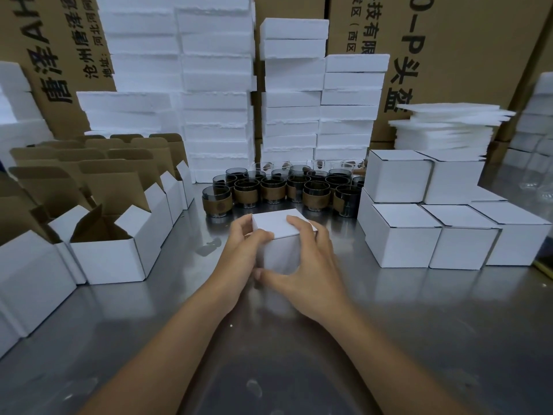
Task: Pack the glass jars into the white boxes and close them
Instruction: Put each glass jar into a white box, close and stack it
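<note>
A small white box [276, 226] stands on the steel table [299, 339] in front of me, its lid down. My left hand [242, 250] grips its left side, fingers curled over the top left edge. My right hand [308, 259] holds the right side, with fingers on the lid and the thumb at the box's lower front. Behind it stand several dark glass jars [281, 190] with brown bands. What the box contains is hidden.
Several open white boxes [110, 250] with raised brown flaps line the left. Closed white boxes [431, 229] are stacked at the right. White foam blocks [215, 85] and foam sheets [449, 127] pile up behind, in front of big cardboard cartons [449, 40].
</note>
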Tool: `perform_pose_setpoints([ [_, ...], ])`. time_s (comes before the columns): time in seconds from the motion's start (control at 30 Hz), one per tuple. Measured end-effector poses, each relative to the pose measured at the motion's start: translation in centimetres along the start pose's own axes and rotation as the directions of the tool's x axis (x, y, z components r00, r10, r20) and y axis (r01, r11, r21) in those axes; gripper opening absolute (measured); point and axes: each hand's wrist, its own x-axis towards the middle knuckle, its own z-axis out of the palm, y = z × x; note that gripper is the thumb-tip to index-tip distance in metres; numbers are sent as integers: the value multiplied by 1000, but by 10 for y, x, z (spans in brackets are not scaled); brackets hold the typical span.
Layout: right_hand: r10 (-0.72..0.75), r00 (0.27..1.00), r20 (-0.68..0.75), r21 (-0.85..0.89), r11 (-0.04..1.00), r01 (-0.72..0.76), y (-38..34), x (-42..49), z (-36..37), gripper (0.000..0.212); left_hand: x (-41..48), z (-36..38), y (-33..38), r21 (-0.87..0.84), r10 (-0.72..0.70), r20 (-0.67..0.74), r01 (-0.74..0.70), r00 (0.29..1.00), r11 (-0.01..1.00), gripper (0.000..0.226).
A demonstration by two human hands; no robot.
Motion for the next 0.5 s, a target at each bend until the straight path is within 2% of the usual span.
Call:
perform_pose_setpoints([
  [0.1, 27, 999, -33, -14, 1000, -28, -1, -1, 1, 96, -2, 3, 0, 41, 29, -15, -29, 999, 999, 41],
  [0.3, 37, 994, -98, 19, 999, -36, 2, 0, 0, 78, -4, 2, 6, 37, 2, 39, -4, 999, 999, 43],
  [0.5, 55, 977, -206, 115, 993, -32, 9, -1, -9, 76, -9, -5, 8, -26, 20, 26, -19, 999, 999, 20],
])
